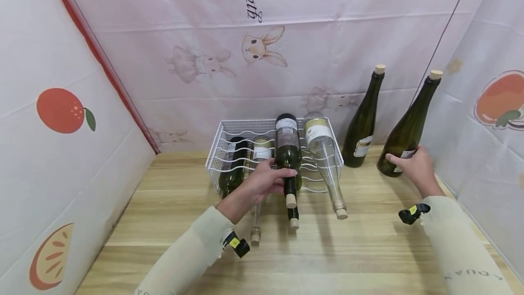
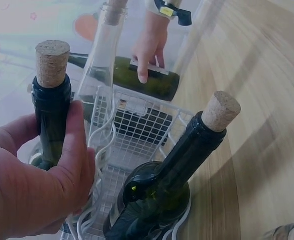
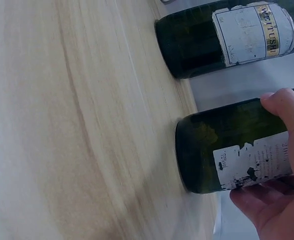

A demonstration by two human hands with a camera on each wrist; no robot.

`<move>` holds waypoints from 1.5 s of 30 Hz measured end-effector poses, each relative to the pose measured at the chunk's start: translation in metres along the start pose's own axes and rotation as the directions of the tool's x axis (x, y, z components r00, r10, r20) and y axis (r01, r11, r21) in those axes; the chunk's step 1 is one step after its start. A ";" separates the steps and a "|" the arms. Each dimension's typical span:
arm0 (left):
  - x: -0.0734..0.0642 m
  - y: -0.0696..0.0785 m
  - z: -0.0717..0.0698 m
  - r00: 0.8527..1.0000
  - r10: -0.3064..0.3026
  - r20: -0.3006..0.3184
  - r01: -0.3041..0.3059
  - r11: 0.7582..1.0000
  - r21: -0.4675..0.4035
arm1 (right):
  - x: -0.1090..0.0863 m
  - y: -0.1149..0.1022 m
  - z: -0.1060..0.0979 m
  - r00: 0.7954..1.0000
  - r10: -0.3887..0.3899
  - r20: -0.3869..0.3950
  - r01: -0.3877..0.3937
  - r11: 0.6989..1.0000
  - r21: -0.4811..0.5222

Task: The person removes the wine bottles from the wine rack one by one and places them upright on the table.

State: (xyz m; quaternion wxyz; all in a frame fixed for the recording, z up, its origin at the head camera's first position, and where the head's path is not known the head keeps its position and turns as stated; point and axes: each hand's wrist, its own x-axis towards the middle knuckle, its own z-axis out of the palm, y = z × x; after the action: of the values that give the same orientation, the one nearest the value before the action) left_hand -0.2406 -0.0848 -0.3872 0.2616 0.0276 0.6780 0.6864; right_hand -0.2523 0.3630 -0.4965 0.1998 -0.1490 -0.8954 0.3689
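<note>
My left hand (image 1: 266,180) grips the neck of a dark corked wine bottle (image 1: 288,138), which lies on top of the white wire wine rack (image 1: 214,144) with its cork toward me. In the left wrist view, fingers wrap that neck just below the cork (image 2: 53,62). At the right, my right hand (image 1: 418,172) holds the lower body of a tall green wine bottle (image 1: 415,117), thumb on one side and fingers on the other. Its base appears at the tabletop in the right wrist view; whether it touches cannot be told. A second green bottle (image 1: 364,117) stands beside it.
On the rack's upper level lies a clear corked bottle (image 1: 317,132). Lower down are a dark bottle (image 1: 232,179), a clear bottle (image 1: 262,149) and another dark bottle (image 1: 293,215), necks jutting forward. Printed cloth walls (image 1: 196,3) enclose the wooden table (image 1: 172,222) behind and at both sides.
</note>
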 end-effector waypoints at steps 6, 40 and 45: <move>0.001 -0.002 -0.001 0.999 0.024 0.021 -0.023 0.999 -0.031 | 0.000 -0.001 -0.002 1.000 -0.016 0.014 0.016 1.000 -0.010; -0.012 0.013 -0.011 0.986 0.056 0.156 -0.047 0.997 -0.055 | -0.021 -0.047 -0.036 0.900 0.075 0.429 0.116 0.908 -0.402; -0.014 0.014 -0.013 0.985 0.104 0.136 -0.101 0.995 -0.027 | -0.026 -0.059 -0.032 0.908 0.007 0.420 0.159 0.919 -0.360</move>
State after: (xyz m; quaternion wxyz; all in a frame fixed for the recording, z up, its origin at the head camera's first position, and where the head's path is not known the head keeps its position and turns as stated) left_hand -0.2381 -0.1017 -0.3706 0.2723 0.1067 0.6491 0.7023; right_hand -0.2217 0.3312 -0.4393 -0.0126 -0.0683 -0.9773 0.2000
